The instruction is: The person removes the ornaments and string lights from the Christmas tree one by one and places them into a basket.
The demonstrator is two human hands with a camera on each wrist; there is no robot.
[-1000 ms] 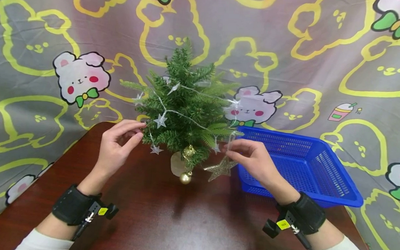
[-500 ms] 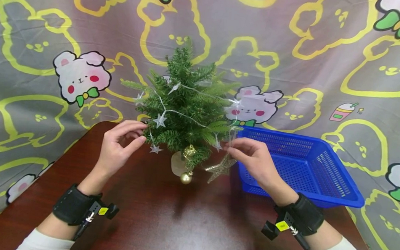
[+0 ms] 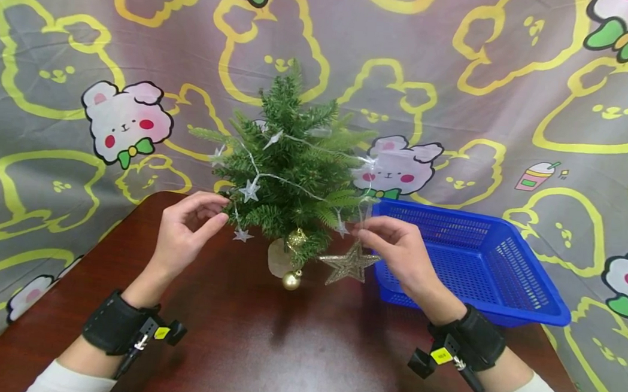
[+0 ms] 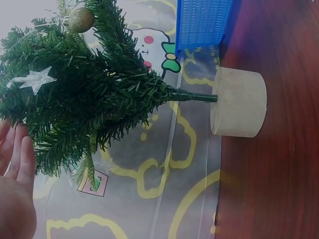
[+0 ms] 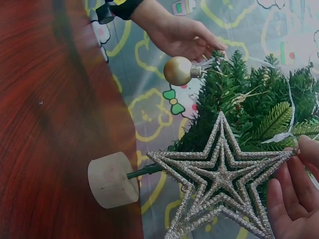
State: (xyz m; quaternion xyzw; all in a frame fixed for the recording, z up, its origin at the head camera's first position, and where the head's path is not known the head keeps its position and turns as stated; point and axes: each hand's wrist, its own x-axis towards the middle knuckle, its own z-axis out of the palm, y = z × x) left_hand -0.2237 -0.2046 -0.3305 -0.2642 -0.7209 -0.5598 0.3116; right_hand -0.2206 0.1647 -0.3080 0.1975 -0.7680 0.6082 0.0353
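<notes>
A small Christmas tree [image 3: 289,164] stands upright in a pale round base [image 4: 240,102]. String lights with clear stars [image 3: 250,190] are draped over it. My left hand [image 3: 189,224] is at the tree's left side, its fingertips at the branch tips, with a gap showing between thumb and forefinger. On the right, my right hand [image 3: 397,249] pinches the hanging loop of a glittery gold star ornament [image 5: 222,174] beside the lower branches. The star hangs below the fingers, apart from the table. Low on the front hang a glittery gold ball [image 3: 297,239] and a smooth gold ball [image 3: 291,280].
A blue plastic basket [image 3: 537,257] stands right of the tree, just behind my right hand. Everything rests on a dark brown wooden table [image 3: 304,351]. A grey curtain [image 3: 497,27] printed with cartoon figures hangs close behind.
The star ornament has swung round on its loop, from edge-on half a second ago to facing the head view. Both hands have barely moved.
</notes>
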